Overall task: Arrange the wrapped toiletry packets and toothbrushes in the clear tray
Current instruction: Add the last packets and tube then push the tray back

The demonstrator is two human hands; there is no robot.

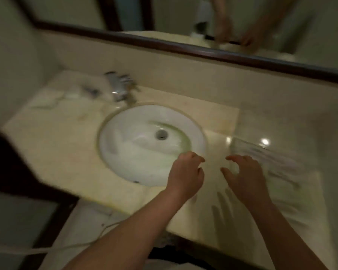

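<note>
The frame is blurred by motion. A clear tray (261, 152) lies on the counter at the right, holding pale wrapped items that I cannot make out singly. My right hand (246, 180) hovers just left of the tray, fingers curled and apart, holding nothing. My left hand (185, 172) hovers at the near right rim of the sink, fingers also curled and apart, empty. The two hands face each other over bare counter, a small gap between them.
A round white sink (109, 145) is set in the beige marble counter (57, 152). A chrome tap (119, 88) stands behind it, with small pale items (70, 95) at the back left. A dark-framed mirror (203, 49) runs along the wall. A white cord (66, 244) hangs below the counter's front edge.
</note>
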